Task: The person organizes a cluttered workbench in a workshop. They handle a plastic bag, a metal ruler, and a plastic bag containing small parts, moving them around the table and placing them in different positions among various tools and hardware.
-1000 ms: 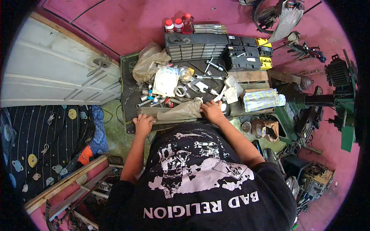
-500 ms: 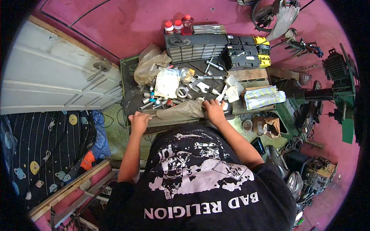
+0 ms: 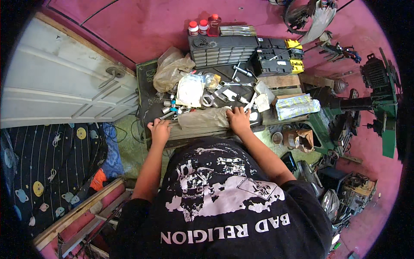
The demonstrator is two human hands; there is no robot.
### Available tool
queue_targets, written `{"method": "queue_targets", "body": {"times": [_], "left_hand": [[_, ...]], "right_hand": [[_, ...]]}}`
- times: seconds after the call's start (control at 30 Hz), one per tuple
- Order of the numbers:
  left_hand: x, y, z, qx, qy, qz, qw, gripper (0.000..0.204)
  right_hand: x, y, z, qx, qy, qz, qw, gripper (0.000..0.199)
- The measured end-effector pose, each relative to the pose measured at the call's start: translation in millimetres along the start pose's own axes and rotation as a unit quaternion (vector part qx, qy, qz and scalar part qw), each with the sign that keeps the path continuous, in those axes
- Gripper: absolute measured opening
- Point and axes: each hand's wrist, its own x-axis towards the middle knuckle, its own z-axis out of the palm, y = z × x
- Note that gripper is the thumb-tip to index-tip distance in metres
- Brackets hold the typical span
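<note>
The left hand (image 3: 160, 131), fingers slightly parted, is at the left end of straight, thin grey-brown rods (image 3: 194, 132) along the workbench's (image 3: 148, 102) near edge. Wrinkled beige plastic (image 3: 202, 118) reaches the right hand (image 3: 239, 121), fingers bent; whether either grips, I cannot tell.
</note>
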Motion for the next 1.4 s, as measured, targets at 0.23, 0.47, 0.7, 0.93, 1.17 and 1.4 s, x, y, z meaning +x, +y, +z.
{"method": "queue_targets", "body": {"times": [0.23, 0.47, 0.7, 0.93, 1.17, 1.4], "left_hand": [[-5, 35, -4, -0.048, 0.049, -0.067, 0.995, 0.030], [6, 57, 4, -0.365, -0.116, -0.136, 0.914, 0.033], [5, 36, 18, -0.490, -0.065, -0.157, 0.855, 0.028], [12, 32, 7, -0.511, -0.070, -0.221, 0.828, 0.028], [-23, 23, 14, -0.389, 0.063, -0.281, 0.875, 0.022], [-47, 56, 1, -0.126, -0.062, 0.061, 0.988, 0.014]], "right_hand": [[-20, 7, 6, 0.042, 0.128, 0.051, 0.990, 0.030], [-20, 2, -17, 0.234, -0.073, 0.021, 0.969, 0.031], [-2, 8, -21, 0.567, -0.146, 0.108, 0.803, 0.024], [2, 12, 20, 0.674, -0.069, 0.154, 0.719, 0.024], [-39, -13, -56, 0.175, 0.066, -0.079, 0.979, 0.024], [-43, -30, 17, 0.120, -0.032, -0.186, 0.975, 0.015]]}}
